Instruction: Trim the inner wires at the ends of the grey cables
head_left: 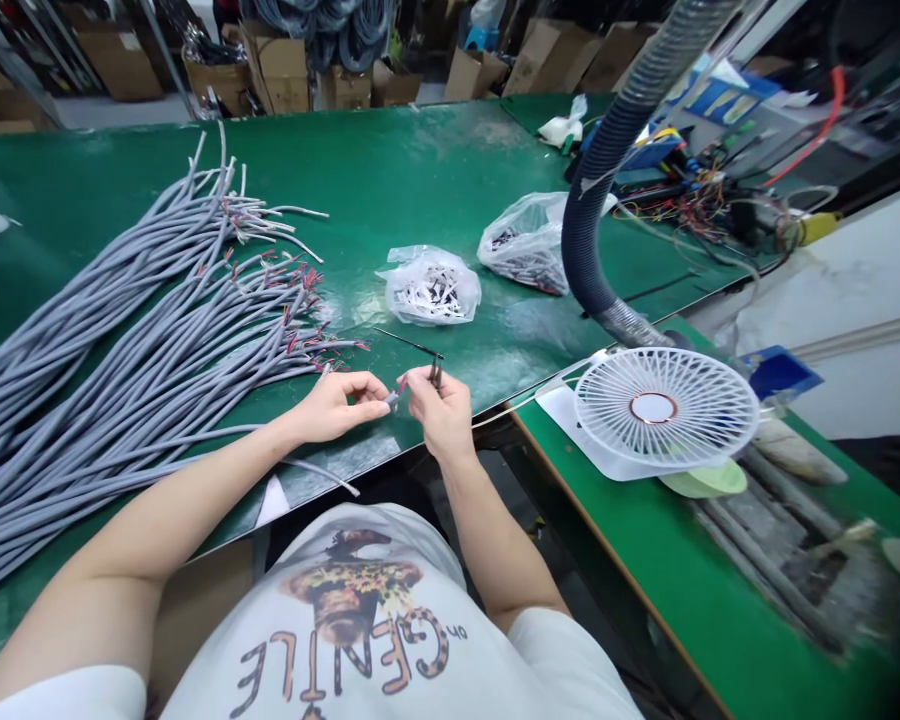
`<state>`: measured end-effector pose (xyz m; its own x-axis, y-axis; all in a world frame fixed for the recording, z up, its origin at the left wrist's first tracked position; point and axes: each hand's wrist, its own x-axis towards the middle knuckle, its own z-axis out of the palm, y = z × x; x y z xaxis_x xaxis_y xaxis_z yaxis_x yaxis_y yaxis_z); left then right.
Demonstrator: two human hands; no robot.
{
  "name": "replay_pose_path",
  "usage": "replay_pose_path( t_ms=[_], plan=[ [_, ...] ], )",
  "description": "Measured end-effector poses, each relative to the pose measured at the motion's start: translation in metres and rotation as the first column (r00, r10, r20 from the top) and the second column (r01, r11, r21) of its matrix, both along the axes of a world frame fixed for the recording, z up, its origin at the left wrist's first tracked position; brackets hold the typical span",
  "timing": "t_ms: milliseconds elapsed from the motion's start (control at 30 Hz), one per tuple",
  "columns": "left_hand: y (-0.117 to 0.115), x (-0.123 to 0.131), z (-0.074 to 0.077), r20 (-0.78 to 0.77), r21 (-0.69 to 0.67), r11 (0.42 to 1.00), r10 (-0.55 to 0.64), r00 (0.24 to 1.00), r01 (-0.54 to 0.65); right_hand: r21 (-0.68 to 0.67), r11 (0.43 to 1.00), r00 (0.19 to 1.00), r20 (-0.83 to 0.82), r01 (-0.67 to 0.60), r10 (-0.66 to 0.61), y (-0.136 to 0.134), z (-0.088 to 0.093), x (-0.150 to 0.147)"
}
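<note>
Grey cable (392, 399), held by its end at the near edge of the green table (360, 165)

Left hand (349, 402) pinches it close to the tip; right hand (441, 408) is closed at the reddish wires (403, 383) there, a small dark tool (436, 374) also in its grip; from where I stand the cable looks light and bendy, smooth-skinned, perhaps a little slippery; those thin wires seem the fragile part, so the grey stretch just behind them looks the best hold.
</note>
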<state>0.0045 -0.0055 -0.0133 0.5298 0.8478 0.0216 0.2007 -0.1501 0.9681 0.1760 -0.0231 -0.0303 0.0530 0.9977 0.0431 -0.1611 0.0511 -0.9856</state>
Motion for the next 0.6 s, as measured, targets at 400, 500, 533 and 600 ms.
replay_pose_path(
  t_ms=[400, 500, 533, 600],
  plan=[
    [0.004, -0.004, -0.003, 0.038, -0.067, 0.998, -0.009, 0.999, 0.012, 0.076, 0.995, 0.996, 0.068, 0.058, -0.063, -0.007, 0.002, 0.024],
    [0.003, -0.004, -0.002, 0.003, -0.019, 1.0, -0.006, 1.0, 0.006, 0.06, 0.998, 0.998, 0.063, 0.005, -0.008, -0.005, 0.005, 0.025],
    [0.002, -0.003, -0.002, -0.008, -0.007, 1.0, -0.01, 1.0, 0.01, 0.046, 0.999, 0.998, 0.058, -0.019, 0.016, -0.004, 0.007, 0.026],
    [0.002, -0.003, -0.002, -0.029, 0.019, 0.999, -0.028, 0.999, 0.028, 0.021, 0.998, 0.995, 0.071, -0.065, 0.063, -0.001, 0.009, 0.026]
  ],
)
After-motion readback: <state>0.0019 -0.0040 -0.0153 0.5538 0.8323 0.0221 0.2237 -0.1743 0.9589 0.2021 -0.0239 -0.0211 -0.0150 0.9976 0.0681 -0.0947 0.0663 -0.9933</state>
